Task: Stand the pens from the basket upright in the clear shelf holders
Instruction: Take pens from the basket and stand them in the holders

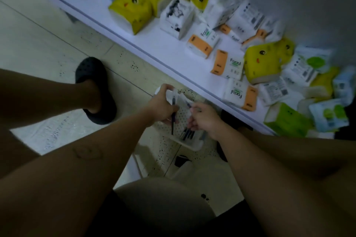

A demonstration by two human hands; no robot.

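Head view: both hands were down over the white basket (189, 145) on the floor. Left hand (163, 105) was clenched on one pen (173, 121), its long axis pointing back toward the body. Right hand (202, 117) grasped a bunch of pens (187, 133) splaying into the basket. Clear holders weren't visible; the shelf (163, 48) lay ahead, nearer the right hand, so pens probably go up and forward.

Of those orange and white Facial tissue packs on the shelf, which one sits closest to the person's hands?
The Facial pack at the shelf's front edge, just beyond the right hand. Its lettering reads upside down from here, and the other orange packs lie farther back on the shelf.
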